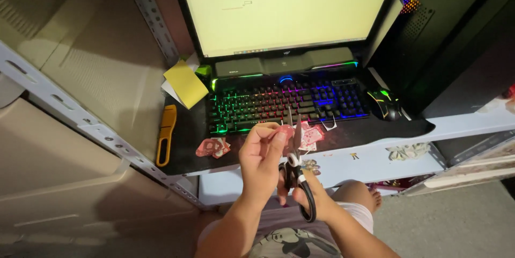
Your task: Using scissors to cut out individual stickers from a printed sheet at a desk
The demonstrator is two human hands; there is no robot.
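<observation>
Nearest, the right hand [308,196] grips black-handled scissors [296,169], fingers curled through the loops, blades pointing up and away. Left hand [263,156] sits just beside it, thumb and fingertips pinched on a small pink paper piece [284,131] held against the blades. Whether the blades are cutting into the paper cannot be told. Both hands hover at the front edge of the desk [375,156], above the person's lap.

On the black desk mat just beyond: more pink cut-outs [311,135] behind the scissors, a second small pile of pink scraps [213,147] to the left. Orange-yellow utility knife [166,134] lies at the mat's left edge, well apart from the hands.

Further back: backlit keyboard [284,102] with rainbow lighting, black mouse [385,103] to its right, yellow sticky-note pad [185,83] at its left corner. Farthest, a lit monitor [284,8] with a pale screen, dark computer tower [456,32] at right.
</observation>
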